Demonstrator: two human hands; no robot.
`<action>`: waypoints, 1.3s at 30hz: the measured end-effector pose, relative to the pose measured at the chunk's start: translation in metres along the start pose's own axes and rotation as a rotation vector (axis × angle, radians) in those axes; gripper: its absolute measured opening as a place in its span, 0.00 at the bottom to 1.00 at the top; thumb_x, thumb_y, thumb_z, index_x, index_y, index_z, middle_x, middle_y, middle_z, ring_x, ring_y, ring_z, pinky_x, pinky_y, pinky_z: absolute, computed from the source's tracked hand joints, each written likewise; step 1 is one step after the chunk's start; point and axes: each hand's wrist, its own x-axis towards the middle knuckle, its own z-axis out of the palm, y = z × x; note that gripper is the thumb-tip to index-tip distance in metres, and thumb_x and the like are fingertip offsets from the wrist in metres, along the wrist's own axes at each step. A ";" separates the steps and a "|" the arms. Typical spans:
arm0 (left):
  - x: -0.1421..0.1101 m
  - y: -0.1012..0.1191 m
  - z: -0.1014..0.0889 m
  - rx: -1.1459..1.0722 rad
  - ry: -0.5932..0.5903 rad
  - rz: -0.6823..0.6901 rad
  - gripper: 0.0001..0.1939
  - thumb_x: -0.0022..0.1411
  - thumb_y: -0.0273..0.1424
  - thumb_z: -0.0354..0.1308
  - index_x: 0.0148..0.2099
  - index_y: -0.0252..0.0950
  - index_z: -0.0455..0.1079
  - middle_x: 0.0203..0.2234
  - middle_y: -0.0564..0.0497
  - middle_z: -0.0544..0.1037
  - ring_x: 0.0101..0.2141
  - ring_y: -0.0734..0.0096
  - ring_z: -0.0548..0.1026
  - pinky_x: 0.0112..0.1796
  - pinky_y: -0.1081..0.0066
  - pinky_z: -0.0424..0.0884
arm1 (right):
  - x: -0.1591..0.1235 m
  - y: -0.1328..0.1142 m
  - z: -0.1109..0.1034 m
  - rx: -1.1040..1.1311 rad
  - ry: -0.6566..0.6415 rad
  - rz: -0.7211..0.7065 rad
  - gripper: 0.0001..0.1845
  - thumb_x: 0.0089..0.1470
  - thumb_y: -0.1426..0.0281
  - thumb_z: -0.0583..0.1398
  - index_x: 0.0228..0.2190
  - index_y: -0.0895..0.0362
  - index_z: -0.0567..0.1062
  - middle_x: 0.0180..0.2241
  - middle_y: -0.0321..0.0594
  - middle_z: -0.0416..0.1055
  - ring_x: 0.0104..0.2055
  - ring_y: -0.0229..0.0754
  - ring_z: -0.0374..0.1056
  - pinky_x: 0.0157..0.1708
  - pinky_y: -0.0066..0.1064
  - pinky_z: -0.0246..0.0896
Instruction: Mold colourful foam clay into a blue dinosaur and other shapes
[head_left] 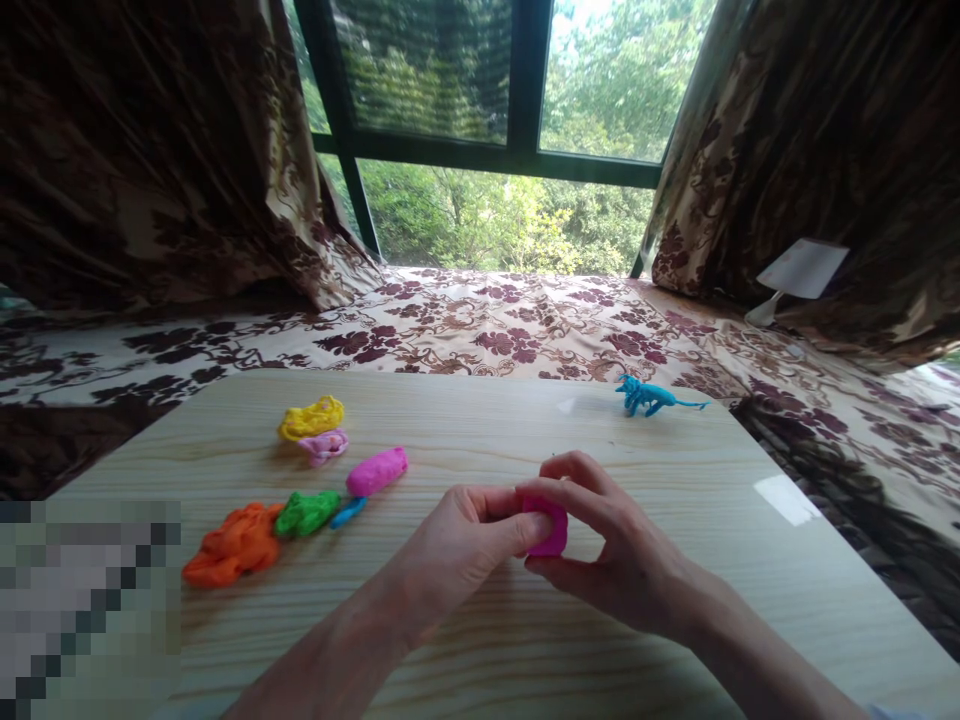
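Observation:
A small block of bright pink modelling clay (553,532) is held between my two hands, just above the table. My left hand (487,535) grips it from the left, its thumb pressed on the near face. Curved around the right side of the same piece is my right hand (611,530), with index finger on the top and thumb at the bottom edge. To the left of my hands lies a thick pink clay roll (377,471). A small blue clay strip (349,513) touches the green clay lump (307,513), and a large orange clay lump (236,547) adjoins the green.
Yellow clay (313,418) and pale pink clay (326,447) lie at the back left of the wooden table (480,410). A blue clay animal figure (649,397) stands at the back right. Beyond are floral cloth (502,320), a white lamp (802,268), curtains and a window.

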 end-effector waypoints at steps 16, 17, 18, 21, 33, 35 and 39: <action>0.002 -0.004 -0.001 -0.063 -0.002 -0.011 0.09 0.55 0.33 0.56 0.33 0.34 0.74 0.27 0.52 0.75 0.35 0.68 0.69 0.39 0.71 0.62 | 0.000 0.006 0.001 -0.007 0.011 -0.014 0.19 0.51 0.70 0.60 0.46 0.51 0.68 0.44 0.43 0.63 0.47 0.43 0.61 0.45 0.35 0.61; 0.002 -0.004 -0.001 -0.067 0.010 -0.010 0.08 0.55 0.33 0.56 0.33 0.34 0.74 0.28 0.52 0.75 0.35 0.68 0.70 0.39 0.71 0.63 | 0.000 0.007 0.001 -0.012 0.011 -0.006 0.22 0.51 0.70 0.61 0.48 0.51 0.67 0.45 0.43 0.62 0.48 0.43 0.60 0.46 0.36 0.61; 0.002 -0.005 -0.001 -0.077 0.032 -0.015 0.08 0.55 0.33 0.57 0.35 0.34 0.73 0.29 0.51 0.75 0.35 0.69 0.70 0.37 0.72 0.63 | -0.001 0.007 0.001 -0.016 0.018 0.007 0.27 0.49 0.70 0.62 0.51 0.51 0.63 0.47 0.44 0.61 0.49 0.44 0.59 0.48 0.36 0.60; 0.003 -0.006 -0.003 -0.145 0.115 -0.045 0.12 0.53 0.34 0.60 0.40 0.35 0.71 0.33 0.49 0.75 0.32 0.71 0.70 0.34 0.72 0.65 | -0.001 0.009 0.001 -0.034 0.083 0.047 0.40 0.43 0.69 0.66 0.55 0.53 0.55 0.51 0.45 0.58 0.52 0.46 0.57 0.50 0.38 0.57; 0.003 -0.009 -0.002 -0.176 0.053 -0.039 0.12 0.56 0.35 0.57 0.41 0.35 0.74 0.31 0.49 0.75 0.37 0.67 0.70 0.41 0.68 0.65 | 0.000 0.009 0.001 -0.049 0.121 -0.013 0.27 0.48 0.70 0.63 0.51 0.55 0.64 0.46 0.45 0.61 0.49 0.43 0.59 0.47 0.34 0.59; 0.003 -0.010 -0.002 -0.178 0.039 -0.024 0.11 0.57 0.34 0.56 0.41 0.36 0.74 0.32 0.50 0.76 0.38 0.67 0.70 0.42 0.68 0.64 | 0.000 0.008 0.002 -0.043 0.116 -0.027 0.26 0.49 0.69 0.62 0.51 0.55 0.64 0.46 0.45 0.61 0.49 0.43 0.59 0.46 0.34 0.60; 0.002 -0.010 -0.003 -0.163 0.002 -0.011 0.11 0.58 0.32 0.54 0.41 0.36 0.75 0.32 0.50 0.77 0.38 0.68 0.69 0.41 0.70 0.63 | 0.000 0.007 0.002 -0.036 0.121 -0.053 0.21 0.50 0.70 0.61 0.47 0.55 0.67 0.44 0.44 0.62 0.46 0.42 0.60 0.43 0.33 0.61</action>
